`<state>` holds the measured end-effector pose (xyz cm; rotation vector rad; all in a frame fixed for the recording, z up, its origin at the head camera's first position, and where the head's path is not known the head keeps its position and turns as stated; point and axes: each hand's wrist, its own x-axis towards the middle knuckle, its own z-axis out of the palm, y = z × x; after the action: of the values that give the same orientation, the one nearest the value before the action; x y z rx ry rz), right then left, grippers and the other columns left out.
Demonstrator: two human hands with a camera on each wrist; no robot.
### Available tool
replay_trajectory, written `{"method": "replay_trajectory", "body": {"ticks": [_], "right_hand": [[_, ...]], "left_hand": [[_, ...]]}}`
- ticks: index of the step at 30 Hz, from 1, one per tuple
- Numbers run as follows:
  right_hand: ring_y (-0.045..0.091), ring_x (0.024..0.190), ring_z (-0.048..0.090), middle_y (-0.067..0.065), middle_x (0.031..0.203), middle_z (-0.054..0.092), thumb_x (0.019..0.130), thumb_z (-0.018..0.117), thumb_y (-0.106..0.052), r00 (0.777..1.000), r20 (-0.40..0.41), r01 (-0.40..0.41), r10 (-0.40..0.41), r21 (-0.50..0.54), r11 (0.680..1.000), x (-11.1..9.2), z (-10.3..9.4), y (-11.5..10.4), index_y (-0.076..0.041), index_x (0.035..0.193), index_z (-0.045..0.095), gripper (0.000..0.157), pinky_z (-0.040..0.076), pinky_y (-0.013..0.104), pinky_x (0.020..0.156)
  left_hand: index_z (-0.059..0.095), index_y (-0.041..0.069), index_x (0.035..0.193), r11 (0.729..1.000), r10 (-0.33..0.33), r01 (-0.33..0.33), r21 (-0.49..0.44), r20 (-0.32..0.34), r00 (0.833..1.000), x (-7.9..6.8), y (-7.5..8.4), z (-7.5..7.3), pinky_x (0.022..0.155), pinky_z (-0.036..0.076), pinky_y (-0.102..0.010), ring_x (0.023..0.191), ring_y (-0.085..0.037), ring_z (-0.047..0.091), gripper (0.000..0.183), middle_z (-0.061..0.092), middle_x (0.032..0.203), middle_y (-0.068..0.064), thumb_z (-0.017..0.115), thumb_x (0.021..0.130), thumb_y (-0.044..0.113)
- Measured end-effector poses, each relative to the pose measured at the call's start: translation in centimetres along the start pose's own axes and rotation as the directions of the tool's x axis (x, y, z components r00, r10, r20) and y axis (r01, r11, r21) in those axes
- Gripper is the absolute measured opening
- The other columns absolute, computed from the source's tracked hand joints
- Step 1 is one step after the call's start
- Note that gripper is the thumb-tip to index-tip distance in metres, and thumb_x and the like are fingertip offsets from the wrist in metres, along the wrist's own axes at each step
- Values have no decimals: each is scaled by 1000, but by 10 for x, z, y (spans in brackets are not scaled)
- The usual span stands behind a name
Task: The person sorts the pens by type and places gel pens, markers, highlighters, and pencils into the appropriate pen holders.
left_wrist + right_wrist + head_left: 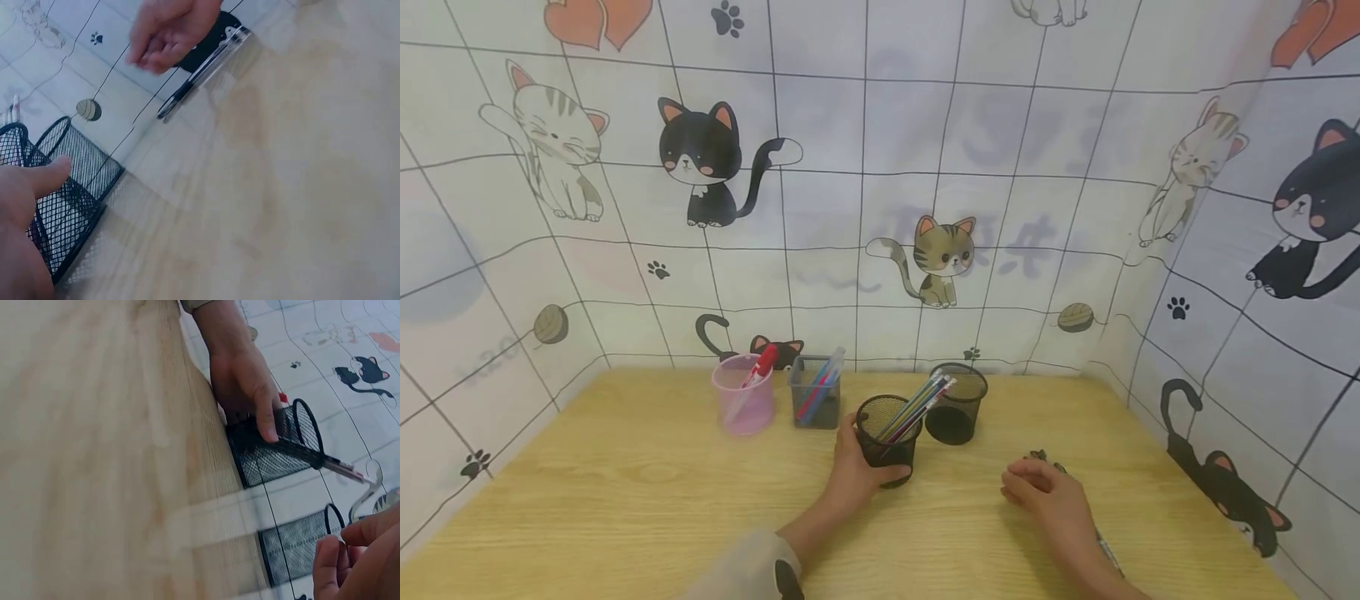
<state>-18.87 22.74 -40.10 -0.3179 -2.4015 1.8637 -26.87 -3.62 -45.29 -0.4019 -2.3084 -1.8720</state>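
My left hand (853, 471) grips a round black mesh pen cup (889, 450), its thumb across the front near the base. Several pencils (916, 408) lean to the right out of that cup. In the right wrist view the thumb of the left hand (247, 381) lies along the cup's (269, 459) mesh side. Above the table on the right, my right hand (1056, 508) hovers with loosely bent fingers and nothing visible in them. Dark pens (1107, 550) lie on the table, partly hidden beneath this hand; the left wrist view shows the pens (203, 72) side by side.
Behind the gripped cup stands another black mesh cup (951, 423). Further left are a square mesh holder (816, 412) with blue and red pens and a pink cup (745, 408) with a red marker (765, 362). Cat-patterned walls (820, 192) border the wooden table (647, 500).
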Motion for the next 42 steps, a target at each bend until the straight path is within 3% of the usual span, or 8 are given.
{"method": "replay_trajectory", "body": {"ticks": [6,9,14,19,23,25,33,42], "right_hand": [[16,90,66,13,107,64,92,62,-8,998,-46,-33,35,47,998,-2,-31,11,10,119,54,33,52,26,81],[15,88,66,10,103,65,90,66,-10,997,-59,-44,47,47,998,-3,-38,12,10,118,55,35,53,27,81],[13,87,67,4,100,68,89,69,-17,991,-120,-62,63,11,998,-4,-42,11,5,118,57,38,53,24,77],[11,86,67,-2,99,70,86,72,-29,979,-193,-78,64,-62,995,0,-47,13,-1,121,57,47,47,14,72],[11,84,67,2,103,68,86,72,-31,977,-208,-81,55,-122,989,2,-49,16,-1,121,57,49,45,12,70],[12,85,66,4,106,67,86,72,-31,975,-217,-85,50,-153,985,3,-50,17,-2,121,57,48,45,14,70],[18,95,57,10,110,65,86,72,-32,974,-225,-57,-9,-288,956,3,-53,19,-3,118,60,45,44,22,72],[22,95,59,10,106,67,86,72,-29,977,-204,-18,-53,-331,943,3,-54,20,-1,117,61,43,46,26,71]], "left_hand": [[34,4,137,998,3,-5,-62,-37,999,15,-2,-2,102,33,-53,115,-35,49,87,52,118,-18,86,69,13],[34,4,138,999,-13,11,-33,-59,998,22,-1,0,101,35,-51,115,-34,50,86,54,117,-17,86,70,14],[37,2,139,999,-40,42,9,-171,984,34,1,7,101,36,-50,116,-35,50,89,53,120,-20,88,67,13],[40,-1,135,999,-5,18,48,-252,968,44,0,13,102,35,-50,118,-39,48,85,52,124,-23,88,66,11],[39,-5,132,992,37,-1,122,-295,955,45,3,17,101,35,-53,119,-44,46,82,49,127,-27,86,67,10],[38,-6,133,990,34,10,143,-308,951,47,4,18,100,36,-53,119,-46,45,82,48,127,-28,86,68,10],[30,-4,142,986,-79,118,117,-294,953,59,1,17,105,31,-53,126,-46,39,90,42,134,-31,84,72,11],[30,-5,142,987,-77,115,113,-301,950,61,5,17,104,31,-52,126,-46,39,88,43,134,-31,83,74,9]]}}
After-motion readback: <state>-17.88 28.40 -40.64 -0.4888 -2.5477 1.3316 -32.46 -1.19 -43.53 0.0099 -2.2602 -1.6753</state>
